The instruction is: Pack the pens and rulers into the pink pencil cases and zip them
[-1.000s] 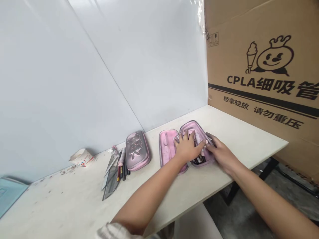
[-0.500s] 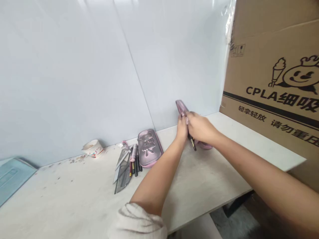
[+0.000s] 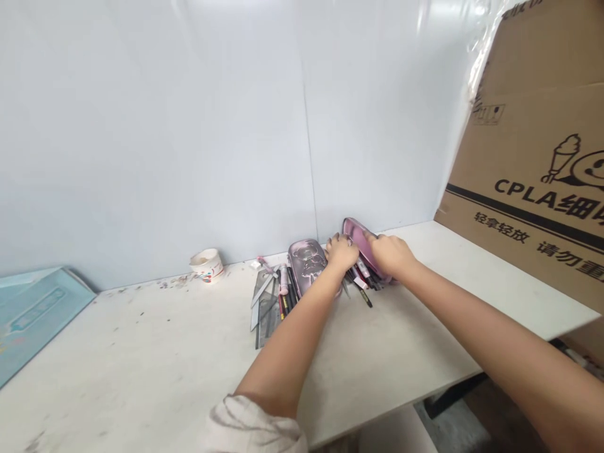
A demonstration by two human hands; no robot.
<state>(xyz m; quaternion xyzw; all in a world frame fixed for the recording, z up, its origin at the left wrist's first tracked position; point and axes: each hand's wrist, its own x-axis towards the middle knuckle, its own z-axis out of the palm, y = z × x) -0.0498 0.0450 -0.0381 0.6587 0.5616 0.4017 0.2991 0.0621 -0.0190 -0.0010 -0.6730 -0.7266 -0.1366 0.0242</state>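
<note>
My right hand grips the rim of an open pink pencil case, which tilts up near the wall. Pens and other stationery lie in a heap at its mouth, with a black pen sticking out toward me. To the left, my left hand has its fingers spread, between that heap and a closed grey-pink pencil case with a raised pattern. My left forearm covers part of the closed case. Beside it are a pink-and-white tube-like item, several pens and clear rulers.
A paper cup lies tilted near the wall, with dark crumbs around it on the white table. At the far left is a light-blue flat folder or packet. A large cardboard box stands at the right beyond the table.
My hands, together on the raised pencil case before, have moved apart. The case is lower, its pink inside shows, and stationery lies on the table below it. The view has swung slightly left.
</note>
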